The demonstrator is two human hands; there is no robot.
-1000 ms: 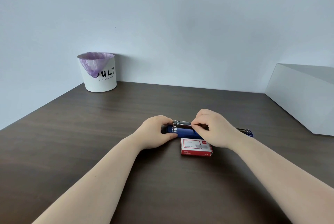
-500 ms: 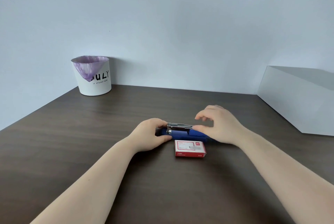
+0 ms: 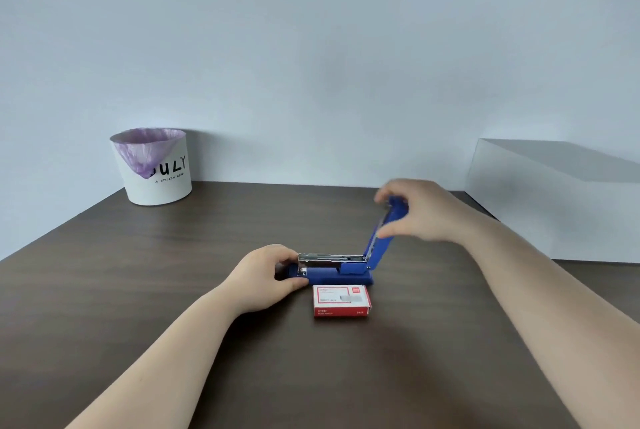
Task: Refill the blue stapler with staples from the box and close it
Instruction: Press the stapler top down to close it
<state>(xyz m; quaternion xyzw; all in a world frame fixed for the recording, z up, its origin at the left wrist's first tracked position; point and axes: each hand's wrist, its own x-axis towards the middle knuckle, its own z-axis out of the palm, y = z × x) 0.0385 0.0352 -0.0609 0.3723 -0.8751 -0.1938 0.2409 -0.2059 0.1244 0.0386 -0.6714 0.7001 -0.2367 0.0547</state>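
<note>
The blue stapler (image 3: 341, 274) lies on the dark wooden table (image 3: 138, 290), its base flat and its metal staple channel facing up. My left hand (image 3: 266, 278) grips the stapler's left front end against the table. The blue top cover (image 3: 382, 233) stands tilted up and to the right from the rear hinge. My right hand (image 3: 420, 212) holds the cover's free end between thumb and fingers; it is blurred by motion. A red and white staple box (image 3: 341, 300) lies shut on the table just in front of the stapler.
A white bin (image 3: 154, 169) with a purple liner and black lettering stands at the back left against the wall. A large white box (image 3: 561, 200) sits at the right edge of the table.
My right hand has lifted from the stapler's channel and swung the blue cover from lying flat behind to standing tilted upward. My left hand has kept its hold.
</note>
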